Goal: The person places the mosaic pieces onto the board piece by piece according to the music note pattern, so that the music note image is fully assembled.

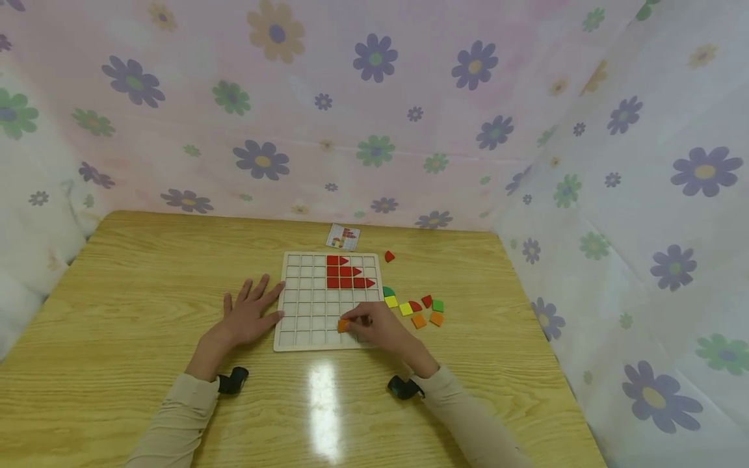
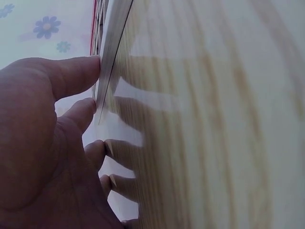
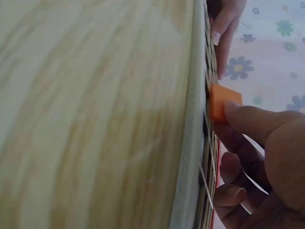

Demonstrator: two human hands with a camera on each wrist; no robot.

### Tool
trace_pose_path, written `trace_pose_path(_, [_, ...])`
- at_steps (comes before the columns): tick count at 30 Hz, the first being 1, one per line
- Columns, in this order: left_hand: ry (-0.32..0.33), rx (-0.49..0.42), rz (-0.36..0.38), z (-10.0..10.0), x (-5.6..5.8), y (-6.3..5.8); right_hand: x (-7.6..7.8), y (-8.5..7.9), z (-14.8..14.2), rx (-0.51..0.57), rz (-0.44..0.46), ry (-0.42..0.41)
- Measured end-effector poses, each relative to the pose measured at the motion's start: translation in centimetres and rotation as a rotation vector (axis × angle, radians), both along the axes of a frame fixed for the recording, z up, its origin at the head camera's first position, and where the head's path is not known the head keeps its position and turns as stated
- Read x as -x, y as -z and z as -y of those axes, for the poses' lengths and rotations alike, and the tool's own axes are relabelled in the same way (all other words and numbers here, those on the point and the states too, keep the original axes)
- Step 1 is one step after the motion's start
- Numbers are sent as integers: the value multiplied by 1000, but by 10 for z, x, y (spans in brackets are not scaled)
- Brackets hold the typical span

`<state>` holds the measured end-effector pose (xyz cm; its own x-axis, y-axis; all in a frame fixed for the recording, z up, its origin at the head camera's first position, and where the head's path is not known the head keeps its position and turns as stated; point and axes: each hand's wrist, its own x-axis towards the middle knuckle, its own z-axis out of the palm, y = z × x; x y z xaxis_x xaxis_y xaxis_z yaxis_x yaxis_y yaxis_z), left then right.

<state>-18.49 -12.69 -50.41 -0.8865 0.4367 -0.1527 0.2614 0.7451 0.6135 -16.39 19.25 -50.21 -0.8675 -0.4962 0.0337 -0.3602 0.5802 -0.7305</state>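
Observation:
A wooden grid board lies on the table, with several red squares and triangles set in its upper right cells as three rows. My right hand pinches an orange square block between thumb and fingers, low over the lower middle cells. In the right wrist view the block is tilted right at the grid ridges. My left hand lies spread on the table at the board's left side. Its thumb and index fingertips rest against the board's edge.
Right of the board lie loose pieces: yellow squares, orange squares, a green square, a green quarter-round and red pieces. A small pattern card sits behind the board. Flowered cloth hangs around the table.

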Motion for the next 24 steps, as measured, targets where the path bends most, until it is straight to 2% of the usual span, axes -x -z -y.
trace_pose_path(3, [0,-4,2,0,0,1,1,2,5,0,-44,38])
trace_pose_path(13, [-1,0,-5,0,-1,-1,10,1,19,47,-79,204])
trace_pose_path(24, [-1,-21,-13,-1,-4,-6,29,0,35,-29,-110,319])
